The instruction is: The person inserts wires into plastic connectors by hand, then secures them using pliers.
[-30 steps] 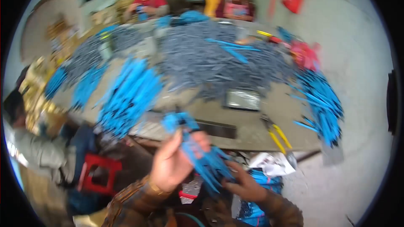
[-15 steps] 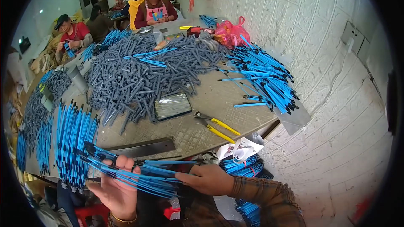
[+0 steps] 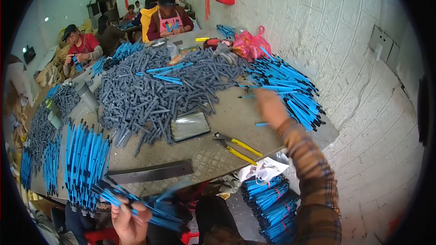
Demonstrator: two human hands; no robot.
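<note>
Down at the table's near edge, my left hand (image 3: 128,221) is closed around a loose bunch of thin blue tubes with black ends (image 3: 161,221). Their right-hand ends are blurred and hang past the edge. My right hand (image 3: 272,109) reaches across to the near side of a large heap of similar blue tubes (image 3: 295,81) on the right of the table. It is smeared by motion and its fingertips are hard to make out, so what it touches cannot be told. Beyond the left hand, a dense row of blue tubes (image 3: 86,163) lies at the table's left.
Grey plastic tubes (image 3: 150,90) form a big mound mid-table. Nearer lie a tray of thin metal pins (image 3: 190,127), yellow-handled pliers (image 3: 240,149) and a dark metal bar (image 3: 152,171). Bundled blue tubes (image 3: 272,208) sit below the edge. Co-workers (image 3: 170,20) sit at the far side.
My right hand has left the bunch and swung up and right to the heap of blue tubes. My left hand still holds the bunch, slightly lower, with its fingers more closed.
</note>
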